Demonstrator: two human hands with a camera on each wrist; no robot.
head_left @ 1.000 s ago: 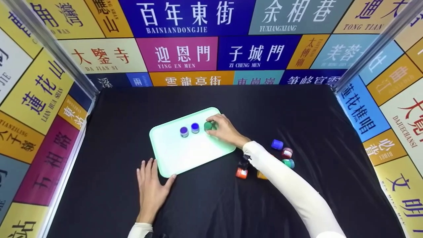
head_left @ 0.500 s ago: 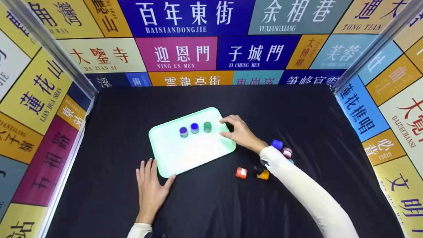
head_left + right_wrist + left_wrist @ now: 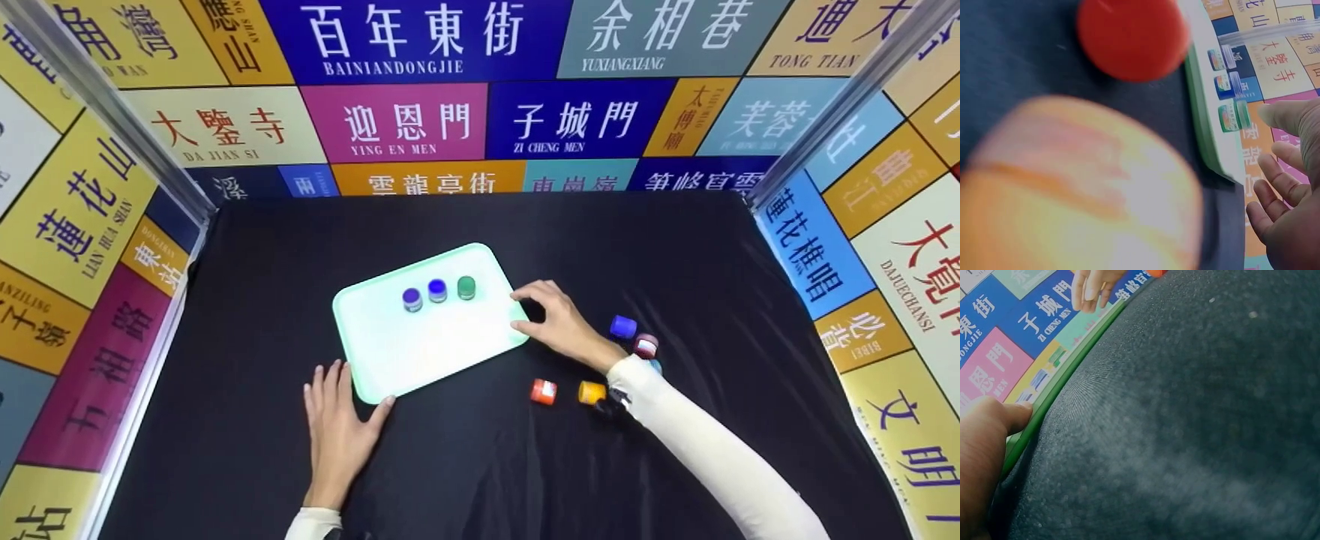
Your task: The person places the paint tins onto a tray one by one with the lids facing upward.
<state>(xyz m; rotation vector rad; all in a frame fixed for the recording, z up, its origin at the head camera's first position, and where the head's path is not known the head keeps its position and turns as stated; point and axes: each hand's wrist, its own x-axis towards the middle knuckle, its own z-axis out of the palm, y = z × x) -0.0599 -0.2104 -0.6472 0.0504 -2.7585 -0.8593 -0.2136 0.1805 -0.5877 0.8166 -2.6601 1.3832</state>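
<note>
Three small paint jars stand upright in a row on the pale green tray (image 3: 420, 367): a purple jar (image 3: 412, 300), a blue jar (image 3: 437, 291) and a green jar (image 3: 466, 288). My left hand (image 3: 337, 427) lies with fingers spread at the tray's lower left corner, its thumb (image 3: 1016, 415) touching the rim. Over the tray's right edge hovers my right hand (image 3: 559, 322), thumb and fingers parted and holding nothing. The right wrist view has the green jar (image 3: 1234, 116) just beyond its fingers.
On the black cloth to the right lie a red-orange jar (image 3: 544, 391), a yellow jar (image 3: 592, 392), a blue-violet jar (image 3: 623, 326) and a dark red jar (image 3: 646, 345). Another, teal jar (image 3: 657, 366) is mostly hidden by the sleeve. Sign-printed walls (image 3: 412, 120) enclose the table.
My right hand let go of the green jar, leaving it standing beside the blue one, and drew back rightward to the tray's edge. The left hand stayed at its corner.
</note>
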